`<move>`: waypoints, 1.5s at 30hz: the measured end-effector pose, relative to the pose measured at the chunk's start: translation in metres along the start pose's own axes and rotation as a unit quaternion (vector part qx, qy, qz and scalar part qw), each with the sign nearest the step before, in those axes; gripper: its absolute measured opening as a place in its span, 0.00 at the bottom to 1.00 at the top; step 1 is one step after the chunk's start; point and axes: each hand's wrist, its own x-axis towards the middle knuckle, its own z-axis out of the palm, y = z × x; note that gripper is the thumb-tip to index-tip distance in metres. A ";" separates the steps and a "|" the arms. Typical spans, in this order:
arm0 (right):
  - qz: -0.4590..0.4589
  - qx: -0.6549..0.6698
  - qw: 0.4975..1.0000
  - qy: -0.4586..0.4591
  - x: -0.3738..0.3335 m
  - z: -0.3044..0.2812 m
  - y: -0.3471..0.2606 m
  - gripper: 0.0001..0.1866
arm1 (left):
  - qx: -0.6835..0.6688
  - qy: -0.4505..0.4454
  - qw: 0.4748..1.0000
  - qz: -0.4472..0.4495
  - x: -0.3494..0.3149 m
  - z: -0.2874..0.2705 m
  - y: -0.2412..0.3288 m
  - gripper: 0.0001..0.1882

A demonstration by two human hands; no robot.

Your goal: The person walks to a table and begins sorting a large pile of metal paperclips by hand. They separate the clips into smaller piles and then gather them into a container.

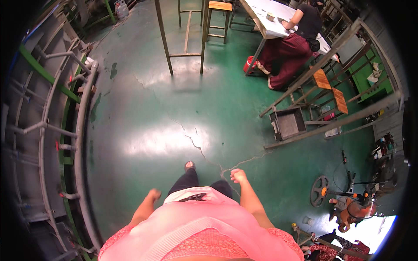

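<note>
My left hand (154,194) hangs low beside my left hip, away from any object. It is small and smeared, so its fingers do not show clearly. My right hand (237,175) is out in front of my right thigh, fingers curled inward, with nothing visible in it. Both arms hang over the green floor (244,130), touching nothing. I wear a pink top (191,217) and dark trousers, and one sandalled foot (190,165) shows ahead of me. A dark object (193,197) lies against the front of my waist.
Grey pipes (82,143) run along the left. Ahead stands a metal frame (186,55) near a stool (220,6). A person (309,26) works at a white table (272,28). A metal tray (291,123) and a wheeled machine (320,191) stand right. Cracks (191,140) cross the floor.
</note>
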 end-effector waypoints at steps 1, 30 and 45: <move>-0.019 -0.041 0.997 -0.055 0.005 0.007 -0.027 0.12 | 0.082 -0.004 0.986 -0.144 0.096 -0.013 -0.007 0.24; -0.271 -0.094 0.955 0.078 0.504 -0.404 -0.739 0.11 | 0.133 -0.242 0.958 -0.077 0.904 -0.346 0.442 0.18; -0.315 0.071 0.942 0.094 0.495 -0.590 -1.030 0.12 | -0.200 -0.164 0.932 0.254 1.213 -0.574 0.995 0.16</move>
